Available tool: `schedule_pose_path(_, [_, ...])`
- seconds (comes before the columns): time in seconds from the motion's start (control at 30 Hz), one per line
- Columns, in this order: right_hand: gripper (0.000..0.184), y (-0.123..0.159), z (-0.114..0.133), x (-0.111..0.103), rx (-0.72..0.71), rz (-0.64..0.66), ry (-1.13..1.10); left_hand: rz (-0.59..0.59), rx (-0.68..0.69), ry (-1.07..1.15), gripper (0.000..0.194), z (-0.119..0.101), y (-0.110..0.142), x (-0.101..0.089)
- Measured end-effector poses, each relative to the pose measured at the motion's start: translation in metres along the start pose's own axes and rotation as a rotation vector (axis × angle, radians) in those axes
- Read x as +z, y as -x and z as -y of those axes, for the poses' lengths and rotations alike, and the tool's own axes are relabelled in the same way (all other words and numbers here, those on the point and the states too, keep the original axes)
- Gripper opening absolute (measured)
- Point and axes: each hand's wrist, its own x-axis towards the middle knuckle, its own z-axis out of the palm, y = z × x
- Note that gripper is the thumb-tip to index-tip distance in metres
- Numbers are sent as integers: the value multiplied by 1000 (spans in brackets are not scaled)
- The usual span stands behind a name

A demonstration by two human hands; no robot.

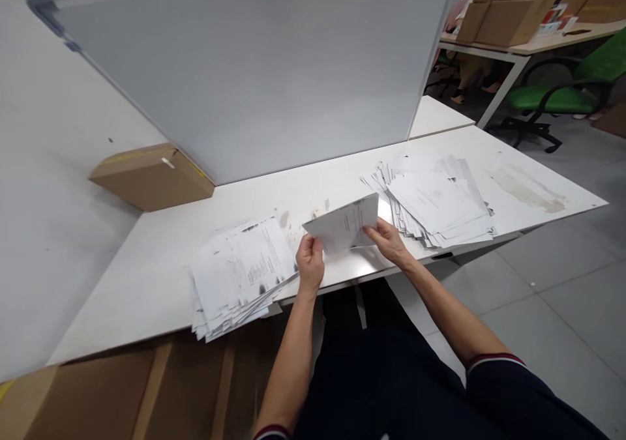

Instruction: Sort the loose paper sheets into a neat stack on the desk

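Observation:
A printed sheet of paper (342, 228) is held up, tilted, above the front edge of the white table. My left hand (310, 261) pinches its left end, and my right hand (386, 239) grips its right end with the thumb on the printed face. Whether it is one sheet or a few together, I cannot tell. Left of my left hand lies a loose stack of printed papers (242, 270), its front corner jutting past the table edge. A second, messier paper stack (435, 199) sits just beyond my right hand.
A large whiteboard (274, 75) leans at the back of the white table (147, 264). Beside it stands a cardboard box (156, 179). More cartons (98, 388) are under the table at left. A green chair (552, 98) and another desk with boxes (508, 19) are at right; a person's feet show beneath.

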Motion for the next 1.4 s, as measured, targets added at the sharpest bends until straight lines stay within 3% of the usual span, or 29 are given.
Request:
schedule_pose_path(0.1, [31,2,-4,-1,-3,8,1,30,-13,21,24,1,2,4])
schedule_pose_path(0.27, [29,6,19,-9,-30,-25,128,-75,-19,45,24,-8,3,10])
schedule_pose_path(0.4, [32,14,31,-22,178,-52,20,-50,-43,58,30,-13,0,8])
schedule_pose_path(0.53, [27,31,22,-41,531,197,-8,-30,-134,-44,30,10,-4,0])
schedule_pose_path(0.63, [23,43,7,-52,655,304,47,-5,-182,-260,27,33,-4,-5])
schedule_pose_path(0.77, [23,46,-4,-56,676,307,8,48,-61,-390,30,45,-3,-6])
schedule_pose_path(0.97, [24,26,-1,-46,690,328,62,134,52,-508,40,36,-6,-5])
schedule_pose_path(1.1, [27,17,0,-43,666,342,120,195,48,-556,45,34,-9,-4])
schedule_pose_path(1.4, [30,15,3,-50,641,414,99,191,23,-544,48,38,-11,-4])
